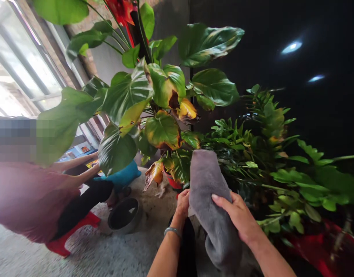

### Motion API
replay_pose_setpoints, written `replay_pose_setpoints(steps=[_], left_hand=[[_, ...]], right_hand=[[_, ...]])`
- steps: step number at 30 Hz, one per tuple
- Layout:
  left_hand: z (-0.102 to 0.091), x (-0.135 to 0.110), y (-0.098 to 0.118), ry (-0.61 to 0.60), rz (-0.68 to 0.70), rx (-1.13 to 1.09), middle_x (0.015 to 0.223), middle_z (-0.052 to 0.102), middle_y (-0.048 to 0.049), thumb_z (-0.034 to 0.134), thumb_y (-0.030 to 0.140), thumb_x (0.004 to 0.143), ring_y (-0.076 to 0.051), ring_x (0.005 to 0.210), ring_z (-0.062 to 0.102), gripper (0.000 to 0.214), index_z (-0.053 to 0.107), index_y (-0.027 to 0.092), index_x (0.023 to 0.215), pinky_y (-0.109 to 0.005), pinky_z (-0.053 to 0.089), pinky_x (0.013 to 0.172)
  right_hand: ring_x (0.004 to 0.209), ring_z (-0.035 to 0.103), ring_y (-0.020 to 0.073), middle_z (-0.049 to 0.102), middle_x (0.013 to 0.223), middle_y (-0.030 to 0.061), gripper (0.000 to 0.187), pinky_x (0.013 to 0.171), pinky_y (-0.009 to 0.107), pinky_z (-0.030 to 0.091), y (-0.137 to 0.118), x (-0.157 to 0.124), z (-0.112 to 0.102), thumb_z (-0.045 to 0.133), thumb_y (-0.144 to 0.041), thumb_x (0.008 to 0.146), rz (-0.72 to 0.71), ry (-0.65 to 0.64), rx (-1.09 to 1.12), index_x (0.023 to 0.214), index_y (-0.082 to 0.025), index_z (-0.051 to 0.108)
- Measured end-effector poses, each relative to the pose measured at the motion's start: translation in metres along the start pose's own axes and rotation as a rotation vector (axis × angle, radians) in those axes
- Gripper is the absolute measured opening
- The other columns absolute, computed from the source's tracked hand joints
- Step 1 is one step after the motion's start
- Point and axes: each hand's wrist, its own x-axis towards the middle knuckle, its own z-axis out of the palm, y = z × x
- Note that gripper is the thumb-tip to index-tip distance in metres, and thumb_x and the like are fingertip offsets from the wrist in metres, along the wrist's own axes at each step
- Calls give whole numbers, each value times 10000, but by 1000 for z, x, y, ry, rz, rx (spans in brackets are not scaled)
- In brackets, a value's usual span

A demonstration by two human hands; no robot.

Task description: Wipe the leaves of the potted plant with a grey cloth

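Note:
A grey plush cloth (208, 181) hangs in front of me, its upper end standing up and its lower part folded and drooping. My left hand (182, 206), with a bracelet on the wrist, grips its left edge; most of those fingers are behind the fabric. On the other side my right hand (238, 213) has its thumb pressed on the front of the cloth, the fingers hidden or curled behind. Just beyond the cloth grows a big-leafed plant (162, 129), some of its leaves yellowed and brown at the edges.
At the left a person in a pink top (27, 196) sits on a red plastic stool (60, 234). A dark bucket (125, 215) stands on the concrete floor (113, 254). More leafy plants (298, 181) crowd the right, before a dark glossy wall (266, 42).

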Motion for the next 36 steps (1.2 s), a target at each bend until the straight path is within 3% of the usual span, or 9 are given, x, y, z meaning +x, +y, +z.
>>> replay_pose_setpoints(steps=[3, 7, 11, 15, 19, 23, 26, 31, 36], left_hand=[[4, -3, 4, -20, -25, -40, 504, 573, 17, 862, 423, 380, -98, 475, 481, 421, 640, 141, 601, -234, 385, 483], [0, -1, 6, 0, -35, -8, 521, 560, 28, 850, 461, 361, -96, 479, 509, 475, 647, 147, 655, -218, 387, 477], [-1, 2, 4, -18, -26, 18, 557, 562, 24, 843, 460, 390, -97, 500, 527, 464, 648, 146, 672, -216, 397, 484], [3, -1, 5, -20, -16, 11, 550, 542, 35, 847, 452, 395, -96, 493, 519, 464, 632, 145, 668, -217, 400, 470], [7, -5, 10, -4, -33, -15, 527, 534, 45, 860, 439, 362, -89, 478, 510, 478, 620, 145, 653, -211, 395, 456], [7, -6, 14, 11, -60, -30, 512, 543, 48, 870, 426, 319, -79, 459, 504, 492, 622, 148, 640, -199, 383, 447], [6, -6, 14, 1, -59, -22, 518, 553, 43, 867, 436, 324, -79, 463, 507, 492, 626, 150, 644, -199, 382, 452], [5, -4, 10, -1, -44, 12, 520, 546, 40, 856, 436, 352, -83, 474, 509, 473, 628, 147, 649, -202, 383, 468], [3, -3, 8, -16, -46, 16, 526, 563, 31, 857, 430, 370, -88, 482, 512, 466, 632, 147, 664, -205, 385, 475]], right_hand=[[829, 686, 317, 751, 753, 90, 399, 688, 368, 532, 28, 2, -8, 701, -466, 548, 41, 95, -43, 793, -151, 718], [779, 698, 315, 750, 703, 75, 339, 707, 371, 534, 65, -23, -27, 679, -424, 563, 95, 87, -152, 758, -153, 736], [731, 703, 314, 745, 664, 79, 360, 671, 368, 549, 27, -31, -55, 740, -433, 507, 91, 226, -39, 738, -158, 733], [682, 705, 306, 742, 642, 73, 313, 637, 380, 563, -21, -2, -67, 751, -377, 495, 4, 496, 210, 734, -179, 710], [720, 708, 317, 739, 630, 81, 234, 682, 409, 569, 5, 9, -53, 743, -367, 511, 137, 438, 355, 652, -191, 680], [821, 698, 347, 751, 682, 91, 304, 680, 403, 566, 46, -21, -42, 757, -411, 443, 305, 462, 230, 649, -200, 680], [832, 695, 354, 753, 698, 90, 372, 680, 405, 564, 31, -33, -49, 755, -445, 436, 276, 512, 201, 704, -199, 681], [810, 705, 316, 751, 684, 59, 321, 729, 399, 567, -19, 1, -61, 741, -376, 509, 1, 623, 347, 772, -211, 662], [851, 703, 340, 761, 740, 94, 375, 723, 432, 573, 30, 4, -50, 760, -414, 516, 275, 446, 371, 797, -181, 677]])
